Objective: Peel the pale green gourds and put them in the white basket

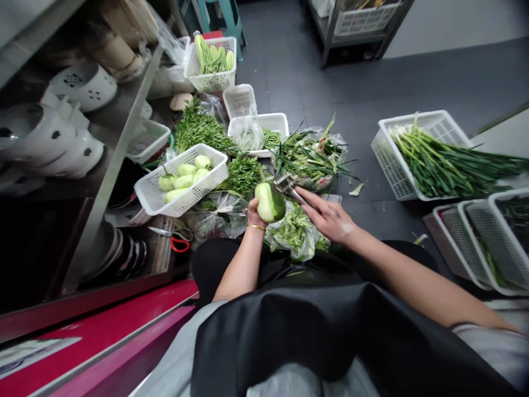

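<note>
- A black apron [289, 336] is covering the person's lap.
- The left hand [255, 214] is closing around the lower left of a partly peeled green gourd [270, 205], holding it above a bag of peelings [294, 229].
- The right hand [328, 216] is gripping a metal peeler [294, 190]; its head is seemingly touching the gourd's upper right side, though the blade is too small to be sure.
- Red-handled scissors [179, 244] are lying to the left.
- Beyond them, a white basket [198, 193] is holding pale gourds [185, 182].
- Leafy greens [200, 129] are spreading behind that basket.
- Farther off, another basket [212, 82] is standing near a teal stool [226, 16].
</note>
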The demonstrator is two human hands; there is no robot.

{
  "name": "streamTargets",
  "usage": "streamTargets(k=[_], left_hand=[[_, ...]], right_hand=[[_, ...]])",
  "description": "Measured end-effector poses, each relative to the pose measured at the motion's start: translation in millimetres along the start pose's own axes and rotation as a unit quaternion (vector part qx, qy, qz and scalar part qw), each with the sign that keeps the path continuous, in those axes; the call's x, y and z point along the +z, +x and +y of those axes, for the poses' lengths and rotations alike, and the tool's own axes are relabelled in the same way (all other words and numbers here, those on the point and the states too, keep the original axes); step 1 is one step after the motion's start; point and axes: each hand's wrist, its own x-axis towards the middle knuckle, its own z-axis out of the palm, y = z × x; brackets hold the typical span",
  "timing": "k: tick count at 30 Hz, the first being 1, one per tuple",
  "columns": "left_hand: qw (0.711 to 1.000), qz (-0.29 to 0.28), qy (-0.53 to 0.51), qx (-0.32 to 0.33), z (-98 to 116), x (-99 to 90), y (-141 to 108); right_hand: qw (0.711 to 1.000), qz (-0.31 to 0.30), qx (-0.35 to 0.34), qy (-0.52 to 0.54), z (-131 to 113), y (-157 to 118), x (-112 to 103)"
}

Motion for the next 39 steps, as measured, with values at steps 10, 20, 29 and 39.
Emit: streamTargets(k=[10, 20, 29, 39], left_hand=[[0.999, 0.030, -0.001, -0.016, -13, -5.9, 6], [0.996, -0.065, 0.034, 0.057, -16, 15.4, -2], [0.997, -0.026, -0.006, -0.078, -52, 20.0, -3], [0.995, 0.082, -0.022, 0.050, -20, 7.8, 12]], right_hand=[[0.990, -0.133, 0.045, 0.031, 0, -108, 12], [0.998, -0.016, 0.051, -0.014, -8, -25, 17], [0.997, -0.068, 0.036, -0.022, 0, -90, -15], [0.992, -0.111, 0.061, -0.007, 16, -124, 30]])
